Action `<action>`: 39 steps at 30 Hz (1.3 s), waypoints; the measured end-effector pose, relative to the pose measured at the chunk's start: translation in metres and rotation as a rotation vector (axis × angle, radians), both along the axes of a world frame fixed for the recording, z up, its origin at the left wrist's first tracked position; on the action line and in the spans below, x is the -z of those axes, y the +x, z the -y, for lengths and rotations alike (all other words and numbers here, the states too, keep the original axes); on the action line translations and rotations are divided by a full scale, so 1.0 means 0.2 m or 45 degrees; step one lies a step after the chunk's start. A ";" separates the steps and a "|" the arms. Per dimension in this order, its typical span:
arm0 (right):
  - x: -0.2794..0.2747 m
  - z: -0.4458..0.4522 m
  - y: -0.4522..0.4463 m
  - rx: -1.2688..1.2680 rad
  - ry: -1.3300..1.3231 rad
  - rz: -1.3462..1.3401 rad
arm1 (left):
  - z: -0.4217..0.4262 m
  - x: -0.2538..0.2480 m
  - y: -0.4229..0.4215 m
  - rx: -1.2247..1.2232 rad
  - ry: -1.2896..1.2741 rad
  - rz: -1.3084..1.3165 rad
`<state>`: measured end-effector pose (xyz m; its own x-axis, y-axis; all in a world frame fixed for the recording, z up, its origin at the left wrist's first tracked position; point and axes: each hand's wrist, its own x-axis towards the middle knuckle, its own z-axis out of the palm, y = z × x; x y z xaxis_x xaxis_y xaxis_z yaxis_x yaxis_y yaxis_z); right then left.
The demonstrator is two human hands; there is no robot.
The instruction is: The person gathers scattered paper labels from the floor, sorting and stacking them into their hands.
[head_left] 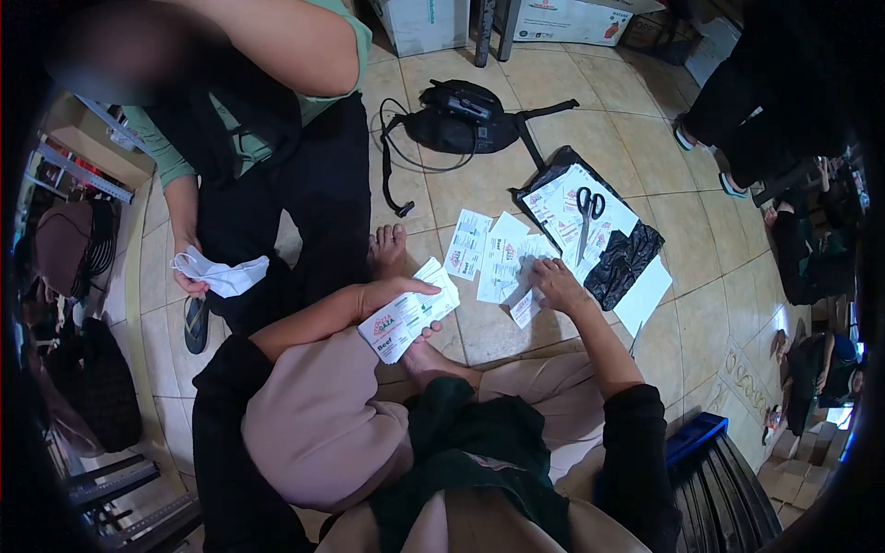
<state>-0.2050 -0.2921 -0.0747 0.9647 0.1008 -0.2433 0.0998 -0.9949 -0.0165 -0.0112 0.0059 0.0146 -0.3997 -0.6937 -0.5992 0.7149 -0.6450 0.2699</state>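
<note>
My left hand (pixel 403 293) is closed around a stack of printed labels (pixel 391 329), its thumb lying on top. The front one shows a red logo and the word "Beef". My right hand (pixel 555 284) rests with bent, slightly parted fingers on loose printed label sheets (pixel 502 263) spread over the tiles. Another printed sheet (pixel 468 243) lies to their left. Just beyond my right hand, black-handled scissors (pixel 586 217) lie on more printed sheets (pixel 564 205) atop a black plastic bag (pixel 632 263). What lies under my right fingertips is partly hidden.
A black waist bag (pixel 466 120) with straps and a cable lies ahead on the tiled floor (pixel 608 138). At left sits another person (pixel 323 175), holding a white cloth-like item (pixel 224 274). Boxes (pixel 562 20) line the back; a black crate (pixel 724 488) stands at lower right.
</note>
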 end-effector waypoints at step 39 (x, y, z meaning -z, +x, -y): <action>0.04 -0.09 -0.12 0.373 0.032 0.117 | -0.03 0.03 0.02 -0.157 -0.155 -0.097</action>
